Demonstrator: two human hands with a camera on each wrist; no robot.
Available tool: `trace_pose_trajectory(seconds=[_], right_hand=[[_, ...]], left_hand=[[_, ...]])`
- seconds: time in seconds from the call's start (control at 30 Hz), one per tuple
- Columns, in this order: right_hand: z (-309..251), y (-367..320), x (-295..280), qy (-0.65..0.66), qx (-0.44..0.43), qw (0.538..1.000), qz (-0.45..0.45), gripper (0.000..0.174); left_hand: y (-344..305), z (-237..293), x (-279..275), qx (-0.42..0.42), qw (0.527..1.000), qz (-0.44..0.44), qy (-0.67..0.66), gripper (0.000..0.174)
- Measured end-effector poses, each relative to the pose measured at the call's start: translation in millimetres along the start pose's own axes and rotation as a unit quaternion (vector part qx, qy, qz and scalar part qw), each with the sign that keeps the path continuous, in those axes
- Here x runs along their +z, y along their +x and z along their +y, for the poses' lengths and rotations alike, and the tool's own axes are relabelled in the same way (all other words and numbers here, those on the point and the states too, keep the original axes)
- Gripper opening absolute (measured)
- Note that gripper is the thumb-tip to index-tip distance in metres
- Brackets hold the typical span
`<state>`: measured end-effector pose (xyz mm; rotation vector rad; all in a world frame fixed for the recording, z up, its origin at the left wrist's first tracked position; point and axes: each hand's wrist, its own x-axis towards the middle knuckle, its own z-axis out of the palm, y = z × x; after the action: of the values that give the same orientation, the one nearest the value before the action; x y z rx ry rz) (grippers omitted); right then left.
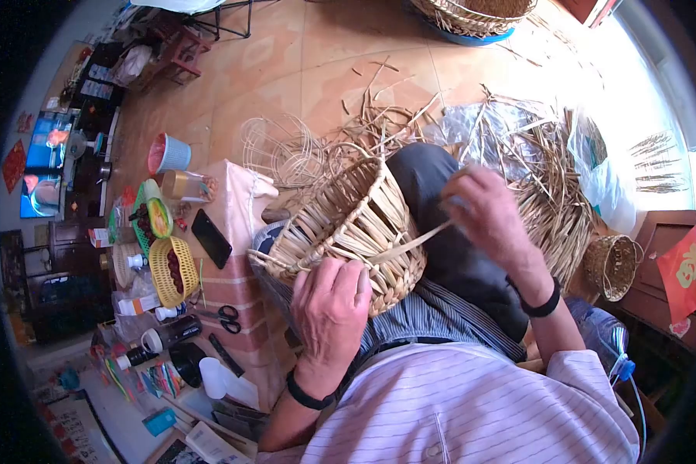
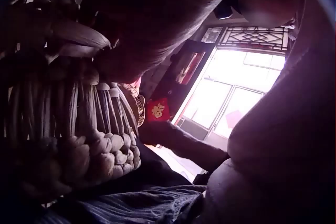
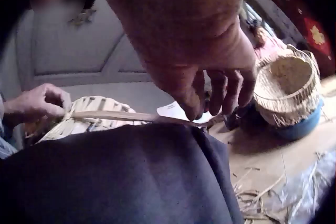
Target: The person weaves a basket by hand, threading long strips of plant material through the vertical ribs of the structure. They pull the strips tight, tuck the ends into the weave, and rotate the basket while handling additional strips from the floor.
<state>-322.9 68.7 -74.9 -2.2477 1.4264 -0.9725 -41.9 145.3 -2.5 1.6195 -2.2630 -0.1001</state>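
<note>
1. The basket (image 1: pixel 348 224) lies tipped on the person's lap, the left hand (image 1: pixel 329 301) gripping its near edge.
2. The right hand (image 1: pixel 487 213) is to its right, pinching a strip (image 1: pixel 417 243) that runs from the basket.
3. On the surface (image 1: pixel 240 286) left of the basket, the phone (image 1: pixel 210 238) lies behind the scissors (image 1: pixel 226 315).
4. Loose straw (image 1: pixel 387 124) lies on the floor behind the basket.

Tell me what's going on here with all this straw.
A seated person appears to be weaving. A half-woven pale straw basket lies on its side across their lap. Their left hand grips its woven wall. The right hand pinches a flat pale straw strip, drawn out straight from the basket's side. Loose straw stalks lie scattered over the tan tiled floor beyond the knees.
</note>
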Motion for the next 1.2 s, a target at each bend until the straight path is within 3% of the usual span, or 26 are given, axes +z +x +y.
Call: trace_pose_trajectory(seconds=[0.1,0.2,0.3,0.4,0.73,0.83,0.87,0.97,1.03,1.1,1.2], right_hand=[[-49,0,15,0.134,-0.040,0.984,-0.107,0.017],[-69,-9,30,0.132,-0.054,0.977,-0.157,0.008],[-57,-11,24,0.171,-0.092,0.969,-0.150,0.007],[-11,-15,24,0.127,-0.097,0.977,-0.141,0.007],[27,-12,11,0.056,-0.106,0.983,-0.137,0.015],[26,-8,29,0.061,-0.095,0.987,-0.111,0.016],[23,-6,30,0.051,-0.098,0.990,-0.092,0.016],[-15,3,19,0.017,-0.115,0.993,-0.016,0.019],[-52,-2,13,0.024,-0.126,0.992,-0.002,0.024],[-85,-3,15,0.061,-0.196,0.967,-0.149,0.031],[-119,10,34,0.064,-0.276,0.942,-0.180,0.031]], left_hand=[[2,5,6,-0.001,0.999,0.004,0.036,0.018],[5,9,10,-0.013,0.997,0.017,0.072,0.019],[4,4,11,-0.014,0.998,0.021,0.066,0.023],[2,3,8,-0.017,0.999,0.001,0.038,0.026],[7,3,-4,-0.011,0.999,-0.040,-0.016,0.030],[6,-5,-14,-0.087,0.984,-0.078,-0.136,0.027],[5,-3,-24,-0.146,0.965,-0.082,-0.200,0.022],[-8,-21,-30,-0.161,0.948,-0.009,-0.273,0.021],[-10,-25,-34,-0.094,0.978,0.050,-0.179,0.023],[1,-21,-46,-0.063,0.987,0.085,-0.122,0.025],[20,-25,-57,-0.095,0.988,-0.027,-0.122,0.053]])
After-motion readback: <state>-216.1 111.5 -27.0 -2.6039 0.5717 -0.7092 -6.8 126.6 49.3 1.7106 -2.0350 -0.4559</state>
